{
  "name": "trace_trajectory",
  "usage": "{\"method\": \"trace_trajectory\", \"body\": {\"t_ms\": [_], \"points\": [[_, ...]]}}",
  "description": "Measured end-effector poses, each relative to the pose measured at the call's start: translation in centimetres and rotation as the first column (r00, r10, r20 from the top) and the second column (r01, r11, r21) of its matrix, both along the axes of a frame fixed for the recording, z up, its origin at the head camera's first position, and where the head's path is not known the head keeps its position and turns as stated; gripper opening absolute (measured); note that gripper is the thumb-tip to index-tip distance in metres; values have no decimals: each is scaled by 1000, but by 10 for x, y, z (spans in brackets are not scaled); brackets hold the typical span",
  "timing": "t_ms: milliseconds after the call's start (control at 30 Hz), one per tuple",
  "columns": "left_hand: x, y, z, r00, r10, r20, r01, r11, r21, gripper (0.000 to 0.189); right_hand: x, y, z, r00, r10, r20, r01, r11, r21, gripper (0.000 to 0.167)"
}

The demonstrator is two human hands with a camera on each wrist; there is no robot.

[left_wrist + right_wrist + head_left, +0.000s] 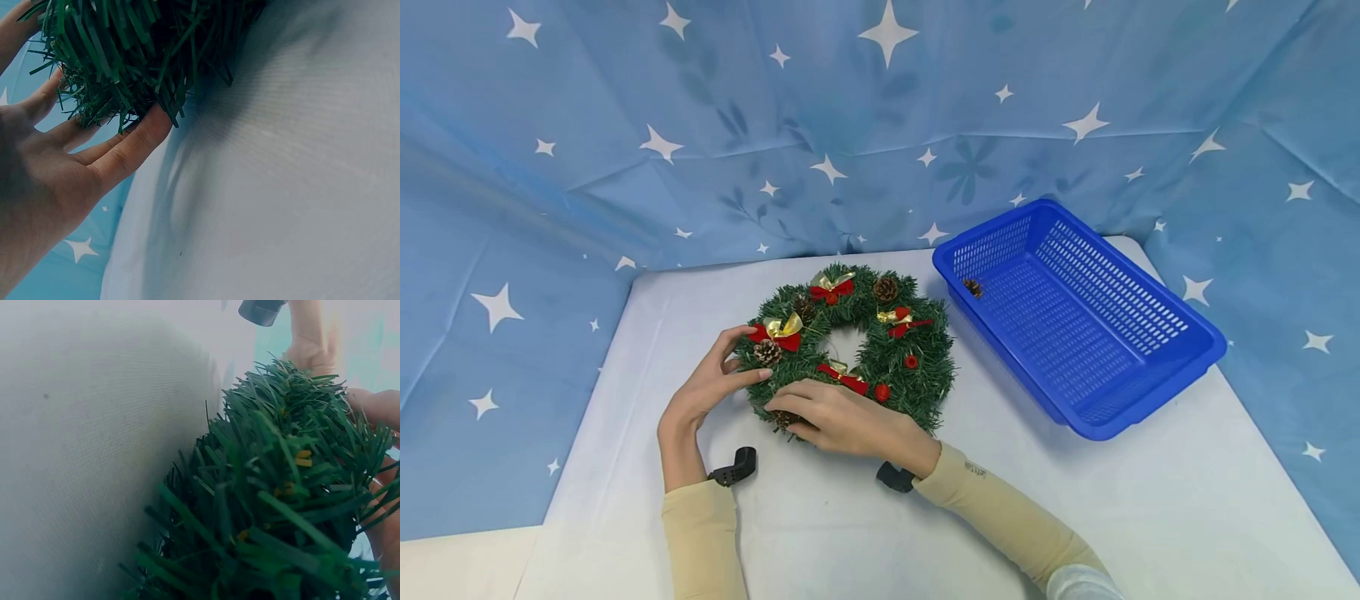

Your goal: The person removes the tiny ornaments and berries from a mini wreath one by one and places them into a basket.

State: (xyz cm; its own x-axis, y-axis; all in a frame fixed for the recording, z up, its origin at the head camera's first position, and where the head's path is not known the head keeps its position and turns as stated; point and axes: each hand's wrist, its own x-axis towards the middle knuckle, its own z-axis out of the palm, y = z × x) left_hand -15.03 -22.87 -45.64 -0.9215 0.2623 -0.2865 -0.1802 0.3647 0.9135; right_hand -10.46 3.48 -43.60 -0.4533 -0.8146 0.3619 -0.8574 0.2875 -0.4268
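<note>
A green Christmas wreath lies on the white table, dressed with red bows, gold ribbons, red berries and several pine cones. My left hand grips the wreath's left side, thumb on top near a frosted pine cone. In the left wrist view, fingers of that hand reach under the green tinsel. My right hand bends over the near-left part of the ring, its fingertips pinching a brown pine cone partly hidden beneath them. Tinsel fills much of the right wrist view.
A blue plastic basket with slotted walls stands right of the wreath, set at an angle. Inside its left end lies a small pine cone. Blue star-printed cloth hangs behind and at both sides of the table.
</note>
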Motion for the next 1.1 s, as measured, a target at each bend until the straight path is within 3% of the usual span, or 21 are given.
{"method": "trace_trajectory", "body": {"t_ms": [433,1100], "points": [[-3,2,-3,1000,2,-9,-2,1000,4,85,2,6,7,1000,-5,-16,4,1000,-23,35],[0,0,-1,1000,4,-8,-4,1000,-2,85,-5,21,23,990,-74,-123,66,996,-65,36]]}}
